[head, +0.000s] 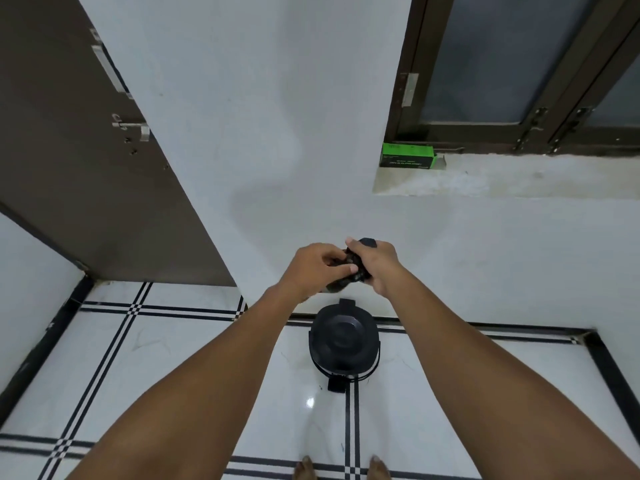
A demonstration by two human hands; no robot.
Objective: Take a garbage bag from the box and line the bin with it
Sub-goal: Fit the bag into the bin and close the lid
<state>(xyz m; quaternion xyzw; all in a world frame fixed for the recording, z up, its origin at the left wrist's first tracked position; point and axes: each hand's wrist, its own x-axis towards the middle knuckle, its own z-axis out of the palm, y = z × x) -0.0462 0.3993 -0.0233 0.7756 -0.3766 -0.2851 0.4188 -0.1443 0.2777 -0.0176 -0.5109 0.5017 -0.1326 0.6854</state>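
Observation:
A rolled-up black garbage bag (356,268) is held in front of me, above the bin. My right hand (379,263) is wrapped around the roll, and my left hand (317,268) pinches its loose end with the fingertips. The black pedal bin (343,344) stands on the floor against the wall, directly below my hands, with its lid closed and its foot pedal facing me. The green and black garbage bag box (407,155) lies on the window ledge at the upper right.
A brown door (86,168) with a latch stands at the left. The window ledge (502,178) juts out under a dark-framed window (519,64). White tiled floor (173,358) with black stripes surrounds the bin. My bare toes show at the bottom edge.

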